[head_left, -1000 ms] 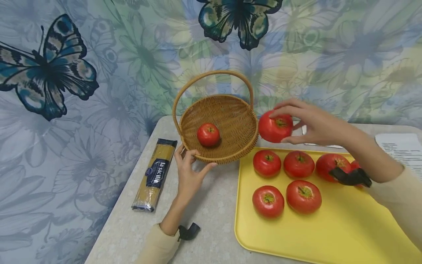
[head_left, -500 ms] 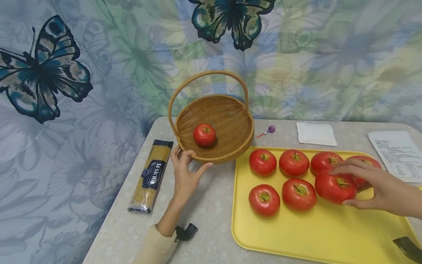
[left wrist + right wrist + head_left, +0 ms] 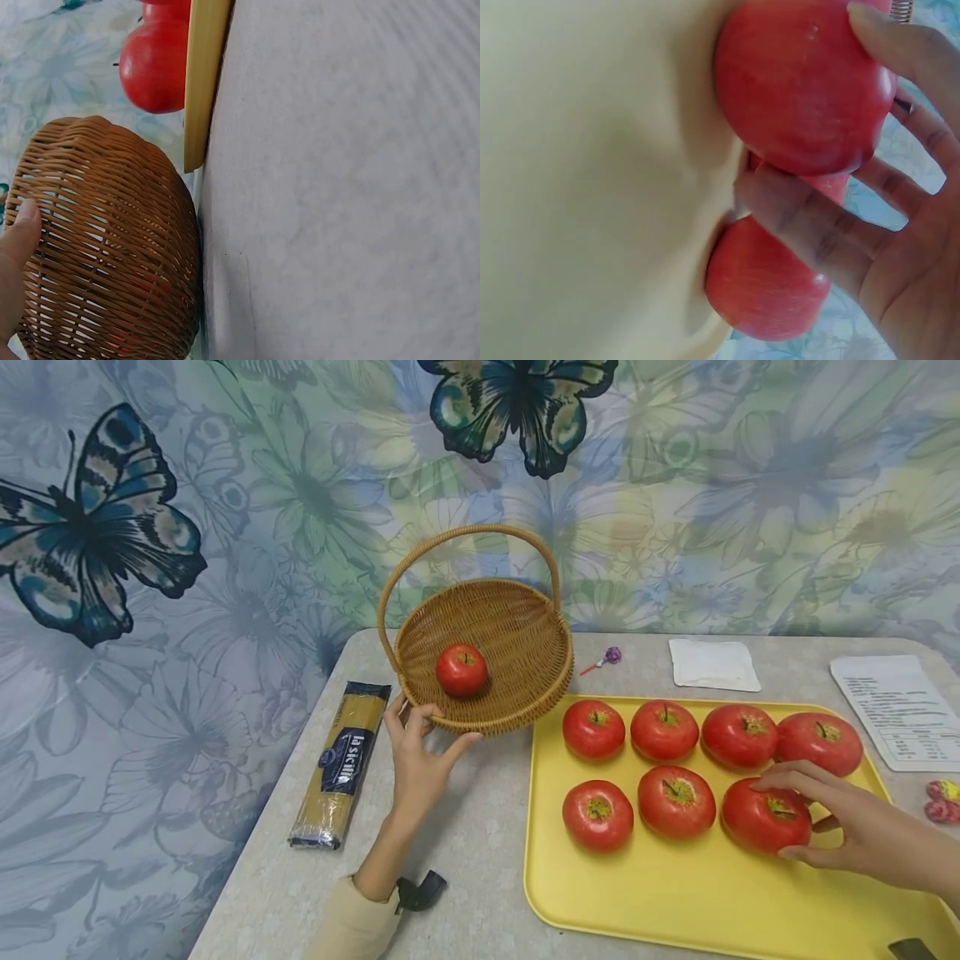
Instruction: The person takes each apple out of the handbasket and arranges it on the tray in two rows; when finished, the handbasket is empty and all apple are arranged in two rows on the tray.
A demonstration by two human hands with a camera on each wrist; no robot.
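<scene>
My left hand (image 3: 420, 768) grips the lower front rim of a round wicker basket (image 3: 525, 652) with a tall arched handle. The basket leans back, its inside facing me, and one red apple (image 3: 461, 670) lies in it. In the left wrist view my thumb presses the woven side of the basket (image 3: 112, 225). My right hand (image 3: 862, 827) has thumb and fingers around a red apple (image 3: 765, 818) on the yellow tray (image 3: 675, 893). That apple (image 3: 802, 82) sits at the tray surface in the right wrist view. Several other red apples (image 3: 675, 802) stand in two rows there.
Left of the basket lies a pack of spaghetti (image 3: 341, 764). Behind the tray are a lollipop (image 3: 603, 658) and a white packet (image 3: 714, 664). A printed sheet (image 3: 896, 710) and some small wrapped sweets (image 3: 942, 802) lie at the right. A patterned curtain (image 3: 675, 527) hangs behind.
My right hand has carried the apple from beside the basket, rightward and down, onto the tray's front row. My left hand stays on the basket rim; the head view has shifted slightly.
</scene>
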